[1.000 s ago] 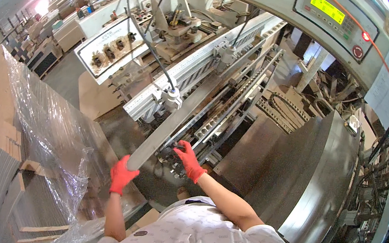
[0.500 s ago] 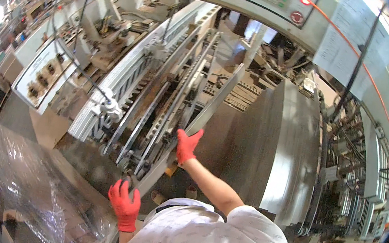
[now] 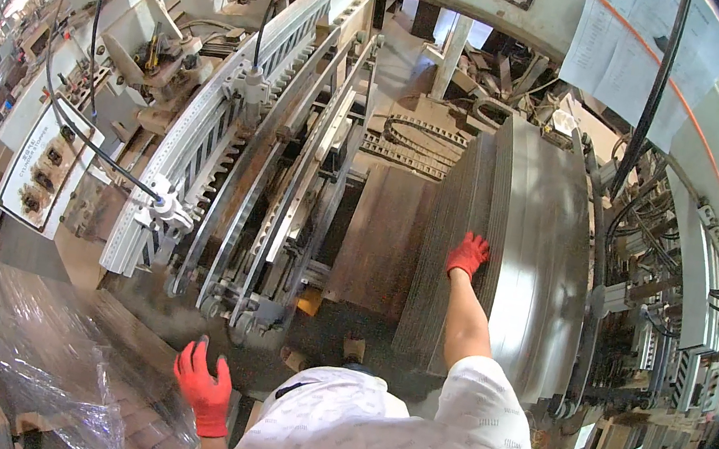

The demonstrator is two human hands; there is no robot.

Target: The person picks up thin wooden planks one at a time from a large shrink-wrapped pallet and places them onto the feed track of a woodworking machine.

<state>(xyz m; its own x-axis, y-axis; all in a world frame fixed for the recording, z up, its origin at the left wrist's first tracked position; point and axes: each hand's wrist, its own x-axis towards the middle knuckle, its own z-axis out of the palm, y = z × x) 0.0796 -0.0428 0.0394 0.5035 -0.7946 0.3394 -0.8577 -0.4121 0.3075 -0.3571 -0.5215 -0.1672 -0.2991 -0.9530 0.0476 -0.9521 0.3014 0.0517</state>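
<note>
Our left hand (image 3: 204, 388) has spread fingers near the metal rails (image 3: 293, 189); our right hand (image 3: 468, 256) is at the board stack (image 3: 540, 250), right of the rails; we cannot tell if its fingers grip.

Free gap btwn L hand (image 3: 203, 389) & machine rails (image 3: 237, 226); panel stack (image 3: 541, 250) in way under R hand (image 3: 468, 256)
</note>
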